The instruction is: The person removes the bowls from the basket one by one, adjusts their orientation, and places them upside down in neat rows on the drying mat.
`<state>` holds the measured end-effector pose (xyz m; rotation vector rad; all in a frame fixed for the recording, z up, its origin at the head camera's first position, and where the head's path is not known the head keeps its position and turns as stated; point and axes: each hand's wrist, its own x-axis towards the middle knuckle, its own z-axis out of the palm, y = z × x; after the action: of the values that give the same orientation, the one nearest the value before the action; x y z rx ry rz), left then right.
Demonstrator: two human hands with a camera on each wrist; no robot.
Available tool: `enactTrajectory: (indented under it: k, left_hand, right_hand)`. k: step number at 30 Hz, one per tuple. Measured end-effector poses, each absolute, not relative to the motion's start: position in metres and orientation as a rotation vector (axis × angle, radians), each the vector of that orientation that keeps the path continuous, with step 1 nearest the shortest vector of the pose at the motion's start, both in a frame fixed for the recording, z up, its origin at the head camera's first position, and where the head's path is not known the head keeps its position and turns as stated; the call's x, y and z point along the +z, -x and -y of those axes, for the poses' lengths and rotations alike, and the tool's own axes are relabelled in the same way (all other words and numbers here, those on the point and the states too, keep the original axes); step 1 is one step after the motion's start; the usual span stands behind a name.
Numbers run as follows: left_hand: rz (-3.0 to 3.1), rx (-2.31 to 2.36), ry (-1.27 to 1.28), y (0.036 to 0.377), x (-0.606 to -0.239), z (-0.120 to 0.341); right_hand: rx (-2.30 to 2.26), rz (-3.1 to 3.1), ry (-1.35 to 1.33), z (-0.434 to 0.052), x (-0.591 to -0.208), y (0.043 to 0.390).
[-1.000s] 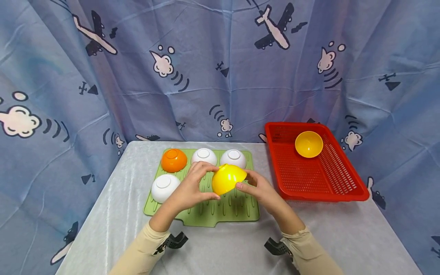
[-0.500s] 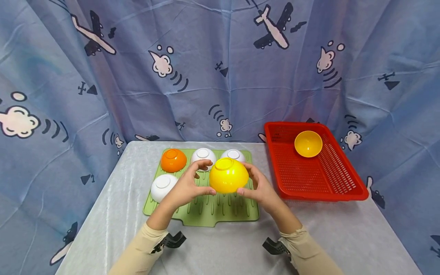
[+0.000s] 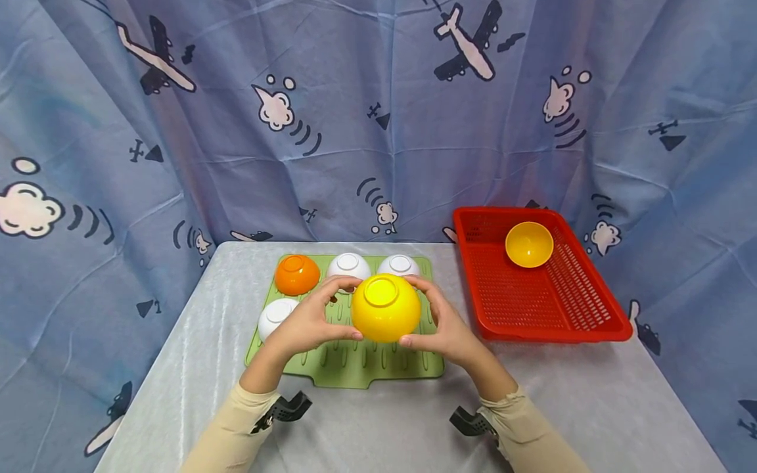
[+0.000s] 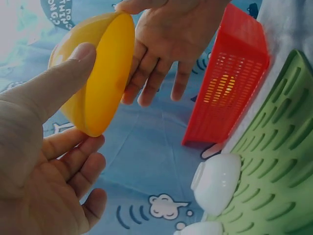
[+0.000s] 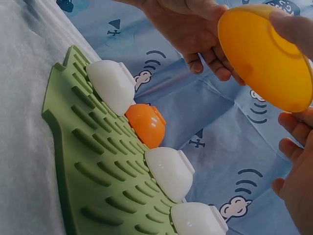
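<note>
A yellow bowl (image 3: pixel 386 309) is held upside down above the green drying mat (image 3: pixel 343 378), its foot ring facing up. My left hand (image 3: pixel 313 320) grips it from the left, thumb on the near side and fingers behind. From the right my right hand (image 3: pixel 446 328) holds the opposite side in the same way. The left wrist view shows the left thumb on the rim of the yellow bowl (image 4: pixel 110 73), fingertips at its other edge. On the mat, upside down, are an orange bowl (image 3: pixel 298 274) and white bowls (image 3: pixel 349 265), one partly behind the left hand.
A red plastic basket (image 3: pixel 487 302) stands on the right of the table (image 3: pixel 390 427), with another yellow bowl (image 3: pixel 529 245) upright inside it. Behind the table hangs a blue curtain (image 3: pixel 331 164) with printed planes.
The yellow bowl has turned from a tilted pose to foot up, facing the head camera. Both hands have shifted their hold on it, and it sits slightly further left.
</note>
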<state>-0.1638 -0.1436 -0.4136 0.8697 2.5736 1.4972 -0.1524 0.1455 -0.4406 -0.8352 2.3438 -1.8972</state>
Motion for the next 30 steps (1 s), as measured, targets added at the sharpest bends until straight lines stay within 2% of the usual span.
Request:
enactTrajectory:
  k: [17, 30]
  left_hand:
    - [-2.653, 1.462, -0.961, 0.166, -0.408, 0.156]
    - [-2.666, 1.366, -0.927, 0.175, -0.412, 0.168]
  right_hand:
    - [-1.742, -2.727, 0.888, -0.133, -0.434, 0.145]
    - [-1.720, -2.723, 0.738, -0.119, -0.449, 0.149]
